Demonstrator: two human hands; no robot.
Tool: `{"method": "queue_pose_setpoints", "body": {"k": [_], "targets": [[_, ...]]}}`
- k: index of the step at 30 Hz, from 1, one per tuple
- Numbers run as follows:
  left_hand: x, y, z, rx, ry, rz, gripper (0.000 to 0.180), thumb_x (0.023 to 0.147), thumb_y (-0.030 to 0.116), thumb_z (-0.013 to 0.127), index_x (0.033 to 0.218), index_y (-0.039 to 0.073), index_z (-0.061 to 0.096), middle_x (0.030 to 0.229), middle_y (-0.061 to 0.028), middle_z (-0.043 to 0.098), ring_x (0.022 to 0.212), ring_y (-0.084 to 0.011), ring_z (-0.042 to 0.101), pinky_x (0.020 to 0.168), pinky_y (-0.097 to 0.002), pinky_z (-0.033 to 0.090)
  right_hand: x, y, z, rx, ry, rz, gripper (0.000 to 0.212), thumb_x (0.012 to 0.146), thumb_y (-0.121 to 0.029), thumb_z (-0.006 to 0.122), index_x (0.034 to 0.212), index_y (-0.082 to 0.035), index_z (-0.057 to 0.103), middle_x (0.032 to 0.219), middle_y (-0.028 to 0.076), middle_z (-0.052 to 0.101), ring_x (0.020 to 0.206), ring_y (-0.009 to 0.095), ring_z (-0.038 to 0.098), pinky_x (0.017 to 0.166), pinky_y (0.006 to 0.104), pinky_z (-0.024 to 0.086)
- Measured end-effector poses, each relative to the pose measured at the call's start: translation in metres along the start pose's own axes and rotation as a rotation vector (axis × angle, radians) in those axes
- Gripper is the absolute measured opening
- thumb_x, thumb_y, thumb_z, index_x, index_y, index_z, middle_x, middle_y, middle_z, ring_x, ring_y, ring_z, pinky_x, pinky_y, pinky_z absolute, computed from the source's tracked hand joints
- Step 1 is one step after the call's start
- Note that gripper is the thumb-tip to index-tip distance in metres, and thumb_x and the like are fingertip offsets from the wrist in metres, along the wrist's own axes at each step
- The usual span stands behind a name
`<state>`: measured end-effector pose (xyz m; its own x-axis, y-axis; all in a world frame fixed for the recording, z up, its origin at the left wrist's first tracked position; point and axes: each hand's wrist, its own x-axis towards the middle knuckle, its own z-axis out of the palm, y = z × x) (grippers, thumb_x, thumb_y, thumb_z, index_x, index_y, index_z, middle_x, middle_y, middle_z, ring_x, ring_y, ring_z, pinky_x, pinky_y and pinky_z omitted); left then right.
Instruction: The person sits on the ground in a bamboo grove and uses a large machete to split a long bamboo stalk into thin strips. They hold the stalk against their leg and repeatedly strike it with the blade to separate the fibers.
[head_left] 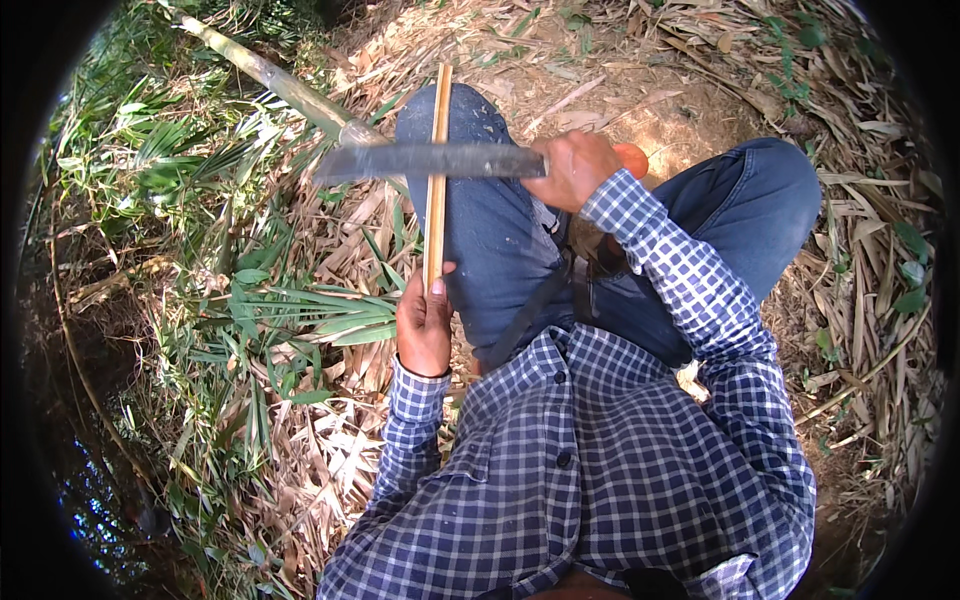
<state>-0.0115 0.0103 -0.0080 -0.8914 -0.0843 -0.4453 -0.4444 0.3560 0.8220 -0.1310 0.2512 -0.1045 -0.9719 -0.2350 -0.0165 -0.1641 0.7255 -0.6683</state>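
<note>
My left hand [425, 325] is closed around the lower end of a thin split bamboo strip [437, 220], which stands lengthwise over my left thigh. In my right hand [573, 172] is a machete, gripped by its orange handle [632, 158]. Its long dark blade [430, 160] points left and lies crosswise over the strip's upper half, somewhat blurred. Whether the edge touches the strip, I cannot tell. Above the blade, the strip's far end reaches past my knee in blue jeans [470, 115].
A long bamboo pole [270, 80] slants from the upper left down toward my left knee. Green leaves [330, 310] and dry bamboo litter [320, 440] cover the ground at left. More dry leaves [860, 210] lie at right. Bare soil [690, 115] shows beyond my knees.
</note>
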Motion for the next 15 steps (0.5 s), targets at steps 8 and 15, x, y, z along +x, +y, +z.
{"method": "queue_pose_setpoints", "body": {"k": [8,15], "targets": [[-0.005,0.0,-0.002,-0.04,-0.009,-0.01,0.027,0.104,0.017,0.045,0.118,0.0,0.06,0.063,0.007,0.039,0.052,-0.002,0.029,0.047,-0.0213,0.022,0.006,-0.001,0.003,-0.001,-0.048,0.112,0.026,0.075,-0.036,0.068,0.078,-0.011,0.073,0.063,0.014,0.065,0.061,0.033,0.067,0.061,0.0459,0.054],[-0.008,-0.006,0.001,-0.072,-0.007,-0.034,0.026,0.104,0.017,0.045,0.117,0.0,0.06,0.061,0.0083,0.037,0.051,-0.0015,0.029,0.046,-0.0216,0.022,-0.013,-0.01,0.013,-0.02,-0.042,-0.253,0.029,0.076,-0.038,0.068,0.076,-0.009,0.073,0.061,0.015,0.065,0.061,0.034,0.067,0.061,0.0462,0.054]]}}
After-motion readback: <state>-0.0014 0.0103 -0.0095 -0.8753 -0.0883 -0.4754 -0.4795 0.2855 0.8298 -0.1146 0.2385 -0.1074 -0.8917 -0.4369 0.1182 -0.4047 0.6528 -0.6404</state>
